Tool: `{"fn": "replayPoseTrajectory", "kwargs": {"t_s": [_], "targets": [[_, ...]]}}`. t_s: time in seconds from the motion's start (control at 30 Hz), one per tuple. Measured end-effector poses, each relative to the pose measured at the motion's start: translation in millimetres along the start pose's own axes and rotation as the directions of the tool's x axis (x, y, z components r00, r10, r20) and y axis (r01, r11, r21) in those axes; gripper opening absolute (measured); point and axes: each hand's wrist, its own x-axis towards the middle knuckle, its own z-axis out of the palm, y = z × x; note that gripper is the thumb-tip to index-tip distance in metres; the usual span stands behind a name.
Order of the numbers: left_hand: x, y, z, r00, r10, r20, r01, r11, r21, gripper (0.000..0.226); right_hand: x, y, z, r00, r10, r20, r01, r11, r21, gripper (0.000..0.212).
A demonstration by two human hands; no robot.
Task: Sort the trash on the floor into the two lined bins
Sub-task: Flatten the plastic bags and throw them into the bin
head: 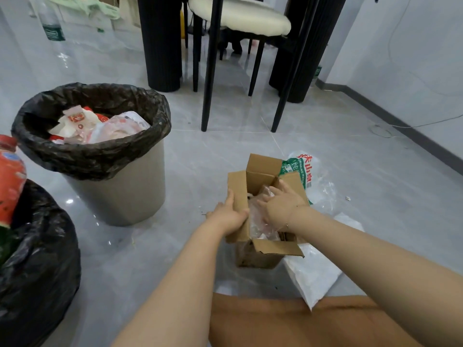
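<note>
An open cardboard box [260,169] stands on the floor in front of me. My left hand [229,215] grips its left flap, thumb inside and fingers outside. My right hand [281,201] reaches into the box and presses on crumpled clear plastic [258,221] inside it. A beige bin [120,186] lined with a black bag stands to the left, holding wrappers and paper. A second black-lined bin [37,259] sits at the near left with a red-labelled bottle [10,176] sticking out of it.
A clear plastic wrap with green and red print [304,171] lies behind the box, a white plastic bag [313,271] to its right. Black table legs [162,43] and a chair [240,18] stand beyond. A cable [426,125] runs along the right wall.
</note>
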Motion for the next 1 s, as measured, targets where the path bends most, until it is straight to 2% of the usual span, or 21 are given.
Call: {"fn": "replayPoseTrajectory", "kwargs": {"t_s": [0.1,0.2,0.27,0.33,0.4,0.5,0.63,0.73,0.8,0.83,0.9,1.0], "targets": [[-2,5,1,1.0,0.002,-0.008,-0.003,0.973,-0.231,0.076,3,6,0,0.973,-0.091,0.21,0.064,0.99,0.129,0.055],[-4,11,4,0.996,0.033,-0.081,-0.049,0.977,-0.208,0.073,-5,14,-12,0.906,-0.189,0.379,0.079,0.955,0.286,0.043],[-4,14,4,0.99,0.039,-0.132,-0.062,0.984,-0.169,0.071,-10,27,-27,0.899,-0.217,0.382,0.031,0.898,0.438,0.045],[-4,15,2,0.988,0.034,-0.152,-0.058,0.986,-0.156,0.071,-10,45,-34,0.919,-0.238,0.315,-0.012,0.779,0.626,0.041],[-3,14,-1,0.985,0.028,-0.171,-0.056,0.985,-0.161,0.071,-9,54,-34,0.94,-0.241,0.241,0.005,0.717,0.697,0.034],[-5,15,1,0.981,0.027,-0.19,-0.058,0.986,-0.156,0.07,-10,46,-22,0.933,-0.255,0.253,0.081,0.835,0.544,0.03],[-5,20,8,0.967,0.054,-0.249,-0.083,0.991,-0.109,0.064,-2,28,-2,0.918,-0.22,0.329,0.071,0.909,0.41,0.047],[-6,23,13,0.956,0.073,-0.284,-0.1,0.992,-0.081,0.061,4,17,1,0.908,-0.19,0.374,0.041,0.927,0.372,0.046],[-5,23,14,0.951,0.067,-0.302,-0.089,0.994,-0.06,0.061,5,2,4,0.904,-0.202,0.376,0.086,0.949,0.303,0.044],[-5,23,14,0.95,0.064,-0.305,-0.083,0.995,-0.048,0.061,6,-4,10,0.925,-0.184,0.331,0.107,0.965,0.238,0.04],[-4,21,13,0.951,0.063,-0.302,-0.079,0.996,-0.04,0.063,13,-14,19,0.964,-0.122,0.235,0.069,0.973,0.222,0.032],[-5,21,11,0.952,0.061,-0.299,-0.079,0.996,-0.048,0.064,21,-20,23,0.943,-0.108,0.316,0.022,0.964,0.264,0.033]]}}
